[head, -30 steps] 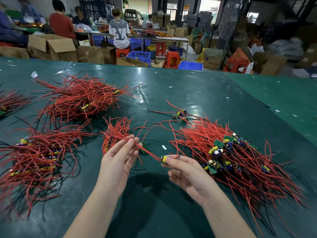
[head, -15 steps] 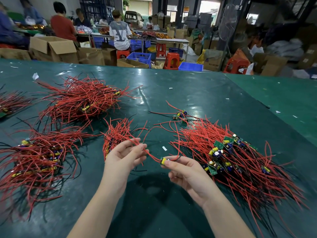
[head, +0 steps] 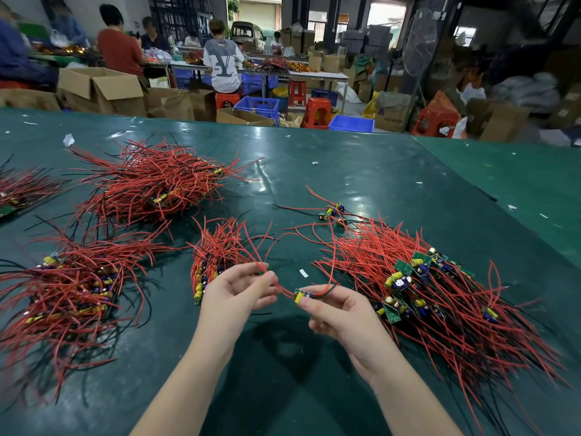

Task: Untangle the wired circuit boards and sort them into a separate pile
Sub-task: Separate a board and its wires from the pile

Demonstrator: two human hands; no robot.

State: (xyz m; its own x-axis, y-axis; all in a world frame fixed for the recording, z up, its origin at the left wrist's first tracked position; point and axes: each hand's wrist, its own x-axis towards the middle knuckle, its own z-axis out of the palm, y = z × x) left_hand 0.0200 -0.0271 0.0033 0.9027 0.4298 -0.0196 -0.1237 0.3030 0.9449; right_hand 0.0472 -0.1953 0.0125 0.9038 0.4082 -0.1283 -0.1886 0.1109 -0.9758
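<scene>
Right hand (head: 341, 316) pinching 1 small green circuit board with yellow capacitor (head: 302, 295) above the dark green surface (head: 361, 171), near its front edge; left hand (head: 237, 292) nipping its red wire (head: 276, 283), probably to draw it free of the tangled heap (head: 440, 287).

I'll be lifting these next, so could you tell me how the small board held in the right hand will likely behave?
The small board probably weighs little: the right hand holds it by fingertips. Its red wires look floppy, curving towards the left hand, and may snag.

cardboard boxes (head: 100, 86), red stools (head: 317, 111), blue crates (head: 257, 107)
</scene>
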